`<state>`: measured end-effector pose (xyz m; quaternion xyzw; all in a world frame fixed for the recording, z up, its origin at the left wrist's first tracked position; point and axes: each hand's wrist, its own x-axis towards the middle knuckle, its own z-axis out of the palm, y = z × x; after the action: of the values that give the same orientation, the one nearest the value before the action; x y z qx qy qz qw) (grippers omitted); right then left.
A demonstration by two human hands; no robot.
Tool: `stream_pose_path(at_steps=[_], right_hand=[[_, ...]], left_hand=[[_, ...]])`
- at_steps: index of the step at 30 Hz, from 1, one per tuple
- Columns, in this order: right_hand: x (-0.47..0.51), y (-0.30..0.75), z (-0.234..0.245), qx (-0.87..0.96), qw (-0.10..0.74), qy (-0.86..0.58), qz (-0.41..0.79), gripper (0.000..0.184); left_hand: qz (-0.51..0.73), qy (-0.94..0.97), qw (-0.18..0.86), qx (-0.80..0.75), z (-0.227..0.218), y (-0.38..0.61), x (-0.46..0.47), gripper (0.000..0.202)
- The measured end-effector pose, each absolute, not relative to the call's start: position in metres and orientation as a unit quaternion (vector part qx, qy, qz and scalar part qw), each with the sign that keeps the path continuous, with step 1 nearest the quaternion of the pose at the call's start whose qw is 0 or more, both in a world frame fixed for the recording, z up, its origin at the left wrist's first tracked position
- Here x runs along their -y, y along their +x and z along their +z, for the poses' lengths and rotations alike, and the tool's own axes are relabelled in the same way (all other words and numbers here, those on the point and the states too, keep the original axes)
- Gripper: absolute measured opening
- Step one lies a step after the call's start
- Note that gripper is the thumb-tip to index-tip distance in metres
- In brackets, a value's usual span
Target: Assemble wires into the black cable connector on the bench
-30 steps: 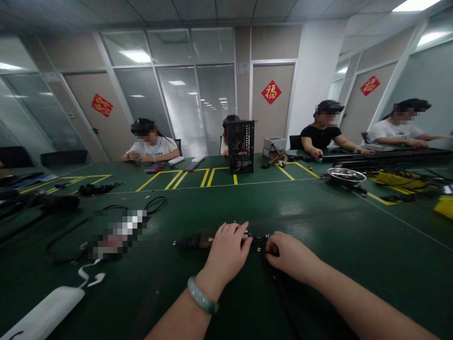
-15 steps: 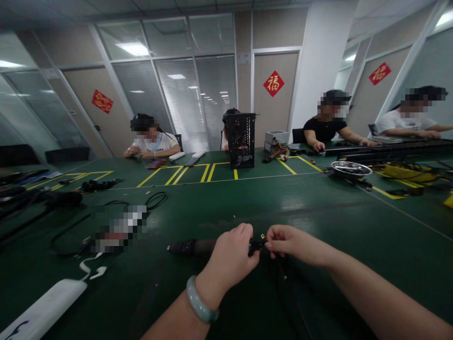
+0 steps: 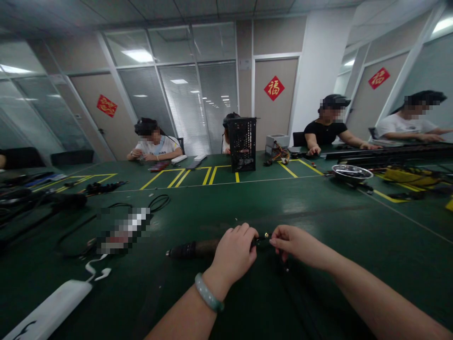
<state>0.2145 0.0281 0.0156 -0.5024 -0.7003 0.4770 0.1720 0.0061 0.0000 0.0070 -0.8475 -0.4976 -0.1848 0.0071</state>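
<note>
A dark, pen-shaped electric screwdriver (image 3: 200, 249) lies level above the green table (image 3: 212, 203), its metal tip pointing left. My left hand (image 3: 235, 252) is wrapped round its rear half and hides that part. At the tool's right end my right hand (image 3: 295, 243) pinches a black cord (image 3: 281, 255), thumb against fingertips. A small brass-coloured bit (image 3: 266, 235) shows between the two hands. Below my right fingers the cord hangs down, with a small shiny spot on it; its lower run is too dark to follow.
At left lie a blurred-out item (image 3: 122, 231), white earphones (image 3: 104, 273) and a white box-like object (image 3: 53, 307). Black cables (image 3: 71, 200) cover the far left. Across the table stand a black computer case (image 3: 243, 144) and a power supply (image 3: 278, 143); a round shiny dish (image 3: 352, 170) is right. Several people sit opposite.
My right fingertips have shifted slightly right, away from the tool's end, so more of the brass-coloured bit shows. My left hand keeps its grip. The view has tilted slightly.
</note>
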Motion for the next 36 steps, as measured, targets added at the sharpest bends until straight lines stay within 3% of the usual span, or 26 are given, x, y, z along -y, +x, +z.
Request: stream_pose_path(at_steps=[5,13,20,36], right_hand=[[-0.022,0.204,0.01,0.7,0.173,-0.524,0.452,0.012],[-0.03,0.205,0.008,0.719,0.252,-0.53,0.371,0.016],[-0.024,0.209,0.017,0.765,0.175,-0.519,0.337,0.009],[-0.024,0.202,0.01,0.794,0.178,-0.507,0.284,0.01]], left_hand=[[-0.186,-0.845,0.011,0.501,0.002,0.005,-0.001,0.016],[-0.201,-0.845,0.0,0.496,0.003,0.012,0.001,0.012],[-0.225,-0.832,-0.033,0.505,-0.001,0.008,0.0,0.01],[-0.235,-0.838,-0.043,0.491,-0.002,0.007,-0.001,0.007]])
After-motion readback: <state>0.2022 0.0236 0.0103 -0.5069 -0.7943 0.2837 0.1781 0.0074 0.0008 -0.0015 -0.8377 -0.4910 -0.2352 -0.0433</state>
